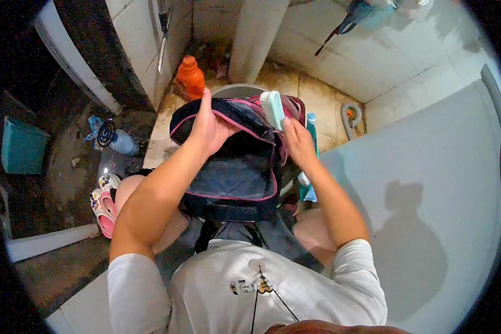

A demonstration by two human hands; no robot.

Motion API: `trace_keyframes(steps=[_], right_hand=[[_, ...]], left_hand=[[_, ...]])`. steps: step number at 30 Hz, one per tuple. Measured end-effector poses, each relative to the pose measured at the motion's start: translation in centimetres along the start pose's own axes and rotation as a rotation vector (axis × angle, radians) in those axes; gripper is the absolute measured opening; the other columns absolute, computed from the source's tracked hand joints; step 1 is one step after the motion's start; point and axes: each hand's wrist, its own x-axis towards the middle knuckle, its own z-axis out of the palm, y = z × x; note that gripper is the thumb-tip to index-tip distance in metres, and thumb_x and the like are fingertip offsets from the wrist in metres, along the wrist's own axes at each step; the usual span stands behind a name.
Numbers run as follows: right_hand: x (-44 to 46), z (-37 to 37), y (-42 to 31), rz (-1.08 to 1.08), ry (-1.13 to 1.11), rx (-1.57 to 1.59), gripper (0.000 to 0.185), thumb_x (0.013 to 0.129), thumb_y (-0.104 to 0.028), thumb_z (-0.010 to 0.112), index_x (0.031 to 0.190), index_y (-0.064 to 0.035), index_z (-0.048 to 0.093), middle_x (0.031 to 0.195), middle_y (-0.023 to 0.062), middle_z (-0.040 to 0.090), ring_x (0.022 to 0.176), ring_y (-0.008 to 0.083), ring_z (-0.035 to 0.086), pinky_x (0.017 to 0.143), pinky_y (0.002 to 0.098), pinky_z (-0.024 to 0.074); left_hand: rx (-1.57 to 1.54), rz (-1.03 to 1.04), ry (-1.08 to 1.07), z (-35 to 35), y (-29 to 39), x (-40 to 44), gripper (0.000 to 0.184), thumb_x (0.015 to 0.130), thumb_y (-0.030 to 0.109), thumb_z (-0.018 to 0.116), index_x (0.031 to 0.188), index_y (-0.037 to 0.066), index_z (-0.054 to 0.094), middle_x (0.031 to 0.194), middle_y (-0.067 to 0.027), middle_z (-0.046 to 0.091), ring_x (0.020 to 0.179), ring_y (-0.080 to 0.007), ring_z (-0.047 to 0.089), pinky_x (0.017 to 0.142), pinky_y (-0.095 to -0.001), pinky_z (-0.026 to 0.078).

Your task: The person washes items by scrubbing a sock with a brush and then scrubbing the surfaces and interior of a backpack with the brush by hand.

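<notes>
A black backpack (231, 175) with pink piping lies open over a round basin (236, 89) in front of my knees. At its upper left edge, my left hand (210, 129) holds up the opened flap, thumb pointing up and palm against the fabric. My right hand (299, 142) grips a light green brush (273, 110) with white bristles, which is raised at the bag's upper right side. The bristles face left and up. Part of the basin is hidden beneath the bag.
An orange bottle (191, 78) stands behind the bag, beside a pipe (256, 39). Green bottles (312, 125) are at the right, near a grey hose (351, 119). A large pale panel (428, 183) fills the right side. A blue bottle (124, 143) and teal bin (25, 146) are at left.
</notes>
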Motion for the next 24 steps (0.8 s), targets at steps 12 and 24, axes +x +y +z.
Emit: trace_keyframes(steps=[12, 24], right_hand=[[-1.2, -3.7, -3.2, -0.043, 0.094, -0.542, 0.036, 0.088, -0.036, 0.041, 0.075, -0.0058, 0.057, 0.066, 0.0195, 0.057, 0.064, 0.0397, 0.054, 0.055, 0.0441, 0.0419], [1.4, -3.2, -6.1, -0.086, 0.090, -0.893, 0.040, 0.087, -0.039, 0.039, 0.074, -0.0081, 0.061, 0.066, 0.0163, 0.058, 0.062, 0.0347, 0.057, 0.057, 0.0440, 0.0436]], left_hand=[[0.133, 0.048, -0.117, 0.5, -1.5, 1.4, 0.045, 0.092, 0.038, 0.033, 0.111, 0.000, 0.048, 0.108, -0.0161, 0.054, 0.102, -0.0288, 0.051, 0.094, -0.0442, 0.036], [-0.215, 0.089, -0.172, 0.1, -3.1, -1.3, 0.055, 0.092, 0.043, 0.025, 0.116, -0.004, 0.042, 0.117, -0.0154, 0.046, 0.115, -0.0239, 0.039, 0.103, -0.0372, 0.023]])
